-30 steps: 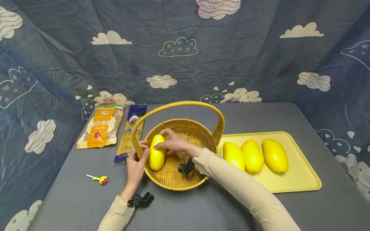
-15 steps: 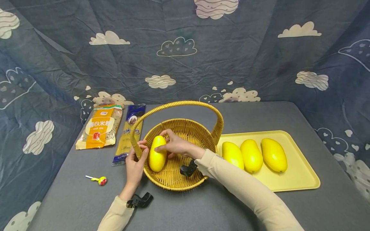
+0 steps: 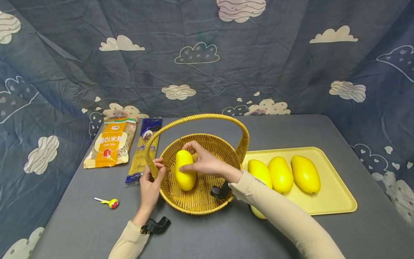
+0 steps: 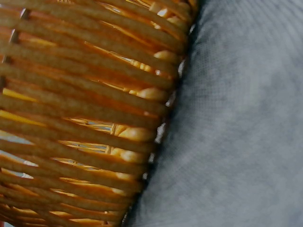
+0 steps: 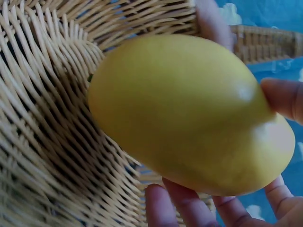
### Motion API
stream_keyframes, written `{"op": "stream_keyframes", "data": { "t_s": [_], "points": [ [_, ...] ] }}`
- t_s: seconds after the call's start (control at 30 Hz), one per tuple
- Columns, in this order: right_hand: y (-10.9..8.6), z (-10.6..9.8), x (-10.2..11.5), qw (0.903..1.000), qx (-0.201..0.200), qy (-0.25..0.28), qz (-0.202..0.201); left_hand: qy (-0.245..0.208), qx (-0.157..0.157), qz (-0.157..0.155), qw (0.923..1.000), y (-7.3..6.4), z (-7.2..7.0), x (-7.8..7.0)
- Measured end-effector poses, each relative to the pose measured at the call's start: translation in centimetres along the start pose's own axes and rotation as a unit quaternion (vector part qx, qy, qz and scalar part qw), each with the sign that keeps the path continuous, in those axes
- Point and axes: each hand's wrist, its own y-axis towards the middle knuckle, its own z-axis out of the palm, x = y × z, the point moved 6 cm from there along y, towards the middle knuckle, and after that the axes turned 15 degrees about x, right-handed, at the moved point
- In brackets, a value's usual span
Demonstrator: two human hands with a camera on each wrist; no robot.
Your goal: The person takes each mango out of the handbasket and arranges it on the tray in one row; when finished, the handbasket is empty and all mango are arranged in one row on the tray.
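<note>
My right hand grips a yellow mango inside the wicker basket, thumb on one side and fingers on the other. In the right wrist view the mango is held above the basket's woven wall, with the fingertips against its lower side. My left hand holds the basket at its left rim, by the foot of the arched handle. From the left wrist only the basket's outer weave and the grey tabletop are seen; the hand itself is hidden.
At the right, a yellow tray bears several mangoes, one partly behind my right sleeve. Left of the basket lie a blue-and-gold packet, an orange-and-clear food bag and a lollipop.
The mango in my right hand has come away from the basket's left wall, moving right towards the middle. My left hand stays at the rim.
</note>
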Motion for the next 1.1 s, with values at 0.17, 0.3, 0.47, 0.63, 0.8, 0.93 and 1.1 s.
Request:
{"op": "stream_keyframes", "data": {
  "t_s": [0.17,0.3,0.47,0.63,0.8,0.93,1.1],
  "points": [
    [-2.4,-1.2,1.1,0.9993,-0.021,-0.016,-0.027,-0.001,0.001,0.009,1.0,0.0,0.0,-0.1],
    [-4.5,-2.2,2.1,0.9959,-0.056,-0.052,-0.049,0.0,0.0,0.009,1.0,0.0,-0.1,0.0],
    [-7.0,-2.7,2.9,0.9854,-0.116,-0.073,-0.1,-0.002,0.001,0.002,1.0,0.0,-0.1,0.0],
    [-9.8,-2.8,3.4,0.9673,-0.179,-0.092,-0.154,0.003,0.003,-0.003,1.0,0.0,-0.1,0.0],
    [-12.7,-3.2,3.4,0.9481,-0.23,-0.111,-0.189,0.002,0.003,0.004,1.0,0.0,0.0,-0.1],
    [-15.2,-3.9,3.2,0.9251,-0.271,-0.116,-0.239,0.001,0.002,0.009,1.0,0.0,0.0,-0.1],
    [-18.4,-5.4,2.5,0.8954,-0.326,-0.107,-0.283,0.0,0.003,0.009,1.0,0.1,0.1,-0.1]
  ]
}}
